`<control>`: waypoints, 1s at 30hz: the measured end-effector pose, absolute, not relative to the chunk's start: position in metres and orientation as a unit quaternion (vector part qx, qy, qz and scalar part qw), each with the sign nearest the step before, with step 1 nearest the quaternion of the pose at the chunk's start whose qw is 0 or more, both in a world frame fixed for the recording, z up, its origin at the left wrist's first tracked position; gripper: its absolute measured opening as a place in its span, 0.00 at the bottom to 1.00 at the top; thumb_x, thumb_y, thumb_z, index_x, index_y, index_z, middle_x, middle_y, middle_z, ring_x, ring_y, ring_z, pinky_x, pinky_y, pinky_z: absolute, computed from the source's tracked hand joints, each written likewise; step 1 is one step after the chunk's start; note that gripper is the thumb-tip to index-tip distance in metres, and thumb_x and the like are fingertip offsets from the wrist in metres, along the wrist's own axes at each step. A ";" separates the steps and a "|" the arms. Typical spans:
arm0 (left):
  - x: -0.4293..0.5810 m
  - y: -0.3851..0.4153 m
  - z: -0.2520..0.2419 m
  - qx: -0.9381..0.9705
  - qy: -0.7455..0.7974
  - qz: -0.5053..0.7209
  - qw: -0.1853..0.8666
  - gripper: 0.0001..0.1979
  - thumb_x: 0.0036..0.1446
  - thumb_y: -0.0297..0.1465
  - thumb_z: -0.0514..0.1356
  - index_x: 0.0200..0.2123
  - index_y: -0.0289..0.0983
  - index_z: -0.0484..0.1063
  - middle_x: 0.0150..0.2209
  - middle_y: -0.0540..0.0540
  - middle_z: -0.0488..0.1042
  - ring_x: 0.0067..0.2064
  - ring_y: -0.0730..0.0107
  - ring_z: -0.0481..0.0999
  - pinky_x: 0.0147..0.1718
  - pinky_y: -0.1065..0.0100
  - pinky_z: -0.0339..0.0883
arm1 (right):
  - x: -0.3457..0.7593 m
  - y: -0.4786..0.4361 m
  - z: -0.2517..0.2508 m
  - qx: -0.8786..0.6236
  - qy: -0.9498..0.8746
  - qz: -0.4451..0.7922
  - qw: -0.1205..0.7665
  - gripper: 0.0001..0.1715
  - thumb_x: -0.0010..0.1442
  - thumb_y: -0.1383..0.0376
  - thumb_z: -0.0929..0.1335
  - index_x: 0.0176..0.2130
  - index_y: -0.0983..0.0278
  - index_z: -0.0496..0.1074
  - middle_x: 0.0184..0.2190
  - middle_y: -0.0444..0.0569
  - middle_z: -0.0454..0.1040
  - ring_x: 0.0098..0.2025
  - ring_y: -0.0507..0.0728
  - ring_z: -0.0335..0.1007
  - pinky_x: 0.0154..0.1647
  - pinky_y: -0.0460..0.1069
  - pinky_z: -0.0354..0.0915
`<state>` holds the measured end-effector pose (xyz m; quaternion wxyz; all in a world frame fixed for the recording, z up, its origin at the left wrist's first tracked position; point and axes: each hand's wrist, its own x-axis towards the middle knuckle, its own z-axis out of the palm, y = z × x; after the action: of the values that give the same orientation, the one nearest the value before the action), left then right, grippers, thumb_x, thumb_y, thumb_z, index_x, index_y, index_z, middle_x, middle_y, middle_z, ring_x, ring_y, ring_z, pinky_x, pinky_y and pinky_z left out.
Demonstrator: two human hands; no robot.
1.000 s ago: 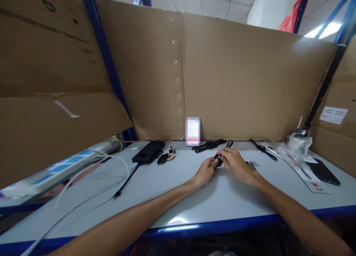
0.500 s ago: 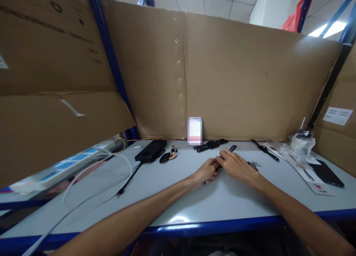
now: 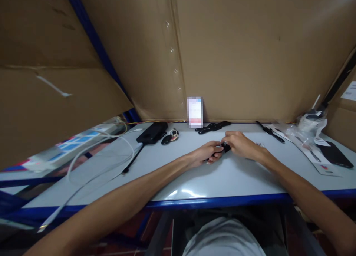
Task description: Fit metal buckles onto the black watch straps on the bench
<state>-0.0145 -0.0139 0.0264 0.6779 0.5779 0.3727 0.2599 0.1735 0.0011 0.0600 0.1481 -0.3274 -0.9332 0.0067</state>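
My left hand [image 3: 210,153] is closed around a small black watch [image 3: 226,147], whose dark glossy part shows between my hands; most of it is hidden by fingers. Over its far side bends my right hand [image 3: 236,143], with the fingertips pinched together on the watch near my left thumb. Both hands are just above the table. Behind them on the white tabletop [image 3: 178,185] lie black straps [image 3: 213,127], partly crossed. Small shiny bits [image 3: 260,145] show just beyond my right wrist, partly covered.
To the left are a black box [image 3: 152,133] with a cable, keys with a fob [image 3: 170,136], white cables [image 3: 132,152] and a power strip [image 3: 75,143]. A lit phone [image 3: 195,112] leans on cardboard. On the right lie another strap [image 3: 271,133], plastic packaging [image 3: 299,139] and a black phone [image 3: 335,154].
The view has tipped downward, bringing my lap in. My right hand has shifted its grip; the strap end that stuck out past its fingers no longer shows, and a dark glossy part does.
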 end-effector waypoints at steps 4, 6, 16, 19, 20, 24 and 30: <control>-0.016 -0.015 0.028 0.555 0.370 0.270 0.694 0.08 0.60 0.31 0.56 0.32 0.39 0.57 0.20 0.59 0.53 0.15 0.83 0.48 0.12 0.78 0.41 | 0.169 -0.006 0.060 -0.327 -0.935 -0.058 0.124 0.20 0.55 0.83 0.61 0.39 0.69 0.76 0.35 0.51 0.70 0.35 0.53 0.63 0.34 0.47 0.54; -0.016 -0.015 0.028 0.548 0.369 0.269 0.700 0.08 0.61 0.31 0.56 0.32 0.39 0.57 0.21 0.59 0.53 0.15 0.83 0.48 0.12 0.78 0.41 | 0.167 -0.007 0.059 -0.327 -0.936 -0.052 0.117 0.20 0.56 0.82 0.61 0.39 0.68 0.76 0.34 0.51 0.70 0.35 0.54 0.63 0.35 0.47 0.54; -0.015 -0.014 0.028 0.566 0.368 0.252 0.694 0.06 0.65 0.30 0.51 0.33 0.39 0.59 0.20 0.58 0.53 0.15 0.82 0.48 0.14 0.77 0.41 | 0.163 0.005 0.050 -0.375 -0.907 0.015 0.194 0.18 0.58 0.76 0.62 0.36 0.66 0.80 0.34 0.51 0.78 0.35 0.54 0.69 0.38 0.48 0.59; -0.014 -0.013 0.028 0.564 0.366 0.250 0.696 0.05 0.64 0.28 0.51 0.33 0.39 0.58 0.20 0.58 0.53 0.15 0.82 0.48 0.14 0.77 0.40 | 0.163 0.006 0.052 -0.359 -0.910 0.036 0.207 0.15 0.59 0.74 0.64 0.35 0.66 0.80 0.32 0.50 0.79 0.33 0.54 0.69 0.36 0.47 0.59; -0.014 -0.013 0.029 0.564 0.366 0.247 0.697 0.05 0.64 0.28 0.50 0.33 0.39 0.58 0.20 0.58 0.53 0.15 0.82 0.48 0.14 0.76 0.40 | 0.163 0.006 0.053 -0.362 -0.906 0.048 0.214 0.15 0.59 0.74 0.64 0.34 0.66 0.80 0.31 0.50 0.79 0.32 0.53 0.69 0.35 0.47 0.59; -0.014 -0.014 0.030 0.569 0.369 0.241 0.694 0.07 0.64 0.29 0.52 0.32 0.39 0.57 0.19 0.59 0.53 0.15 0.82 0.48 0.14 0.77 0.39 | 0.162 0.010 0.053 -0.423 -0.861 0.127 0.251 0.09 0.54 0.74 0.67 0.30 0.67 0.78 0.22 0.45 0.75 0.25 0.51 0.66 0.30 0.45 0.57; -0.016 -0.012 0.024 0.563 0.360 0.249 0.701 0.09 0.63 0.32 0.54 0.31 0.40 0.55 0.20 0.59 0.53 0.15 0.83 0.47 0.14 0.77 0.40 | 0.162 0.017 0.047 -0.458 -0.835 0.132 0.276 0.07 0.54 0.71 0.67 0.26 0.66 0.75 0.21 0.44 0.73 0.24 0.50 0.63 0.28 0.45 0.53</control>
<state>-0.0160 -0.0116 0.0241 0.7011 0.5634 0.3596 0.2485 0.1622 0.0173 0.0471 0.2762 -0.4582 -0.8345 0.1316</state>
